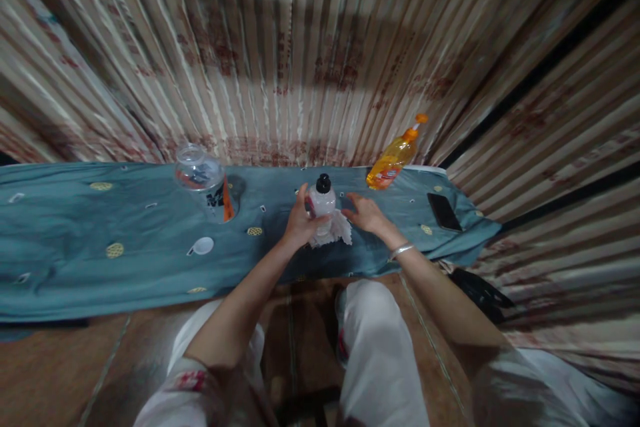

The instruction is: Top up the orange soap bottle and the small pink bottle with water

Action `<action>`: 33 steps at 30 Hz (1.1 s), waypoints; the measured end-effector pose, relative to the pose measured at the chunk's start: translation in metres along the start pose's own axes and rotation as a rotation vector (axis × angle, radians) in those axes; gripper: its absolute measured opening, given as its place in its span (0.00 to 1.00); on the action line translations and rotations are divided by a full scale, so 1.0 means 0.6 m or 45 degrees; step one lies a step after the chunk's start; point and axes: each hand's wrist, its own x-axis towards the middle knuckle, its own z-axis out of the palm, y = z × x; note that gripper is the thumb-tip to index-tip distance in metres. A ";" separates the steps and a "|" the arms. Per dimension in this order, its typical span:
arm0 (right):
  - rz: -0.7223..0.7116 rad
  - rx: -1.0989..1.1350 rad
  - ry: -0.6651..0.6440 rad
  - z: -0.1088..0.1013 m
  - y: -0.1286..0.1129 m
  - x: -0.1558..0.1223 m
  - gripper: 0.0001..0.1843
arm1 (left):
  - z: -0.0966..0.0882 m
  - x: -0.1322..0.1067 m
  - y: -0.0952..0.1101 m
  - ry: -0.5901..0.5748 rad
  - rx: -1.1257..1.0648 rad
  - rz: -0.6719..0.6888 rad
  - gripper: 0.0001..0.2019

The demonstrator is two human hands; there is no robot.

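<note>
My left hand is wrapped round a small clear bottle with a black cap, which stands upright on a white crumpled cloth. My right hand hovers just right of the bottle, fingers spread, holding nothing. A silver bangle sits on my right wrist. Both rest over a low table covered in a teal cloth.
A clear jar leans on a printed cup at left centre. An orange pump bottle lies tilted against the striped curtain behind. A black phone lies at right. A white lid lies near the front. My knees are below.
</note>
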 end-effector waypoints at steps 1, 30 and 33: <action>-0.009 0.001 -0.030 0.025 0.000 0.002 0.30 | -0.004 0.002 0.001 0.004 -0.030 -0.017 0.50; -0.383 1.661 0.362 0.080 -0.126 0.048 0.24 | -0.081 -0.018 0.050 0.150 -0.119 -0.090 0.36; -0.163 1.653 0.261 0.121 -0.120 0.052 0.20 | -0.084 -0.018 0.044 0.161 -0.090 -0.070 0.35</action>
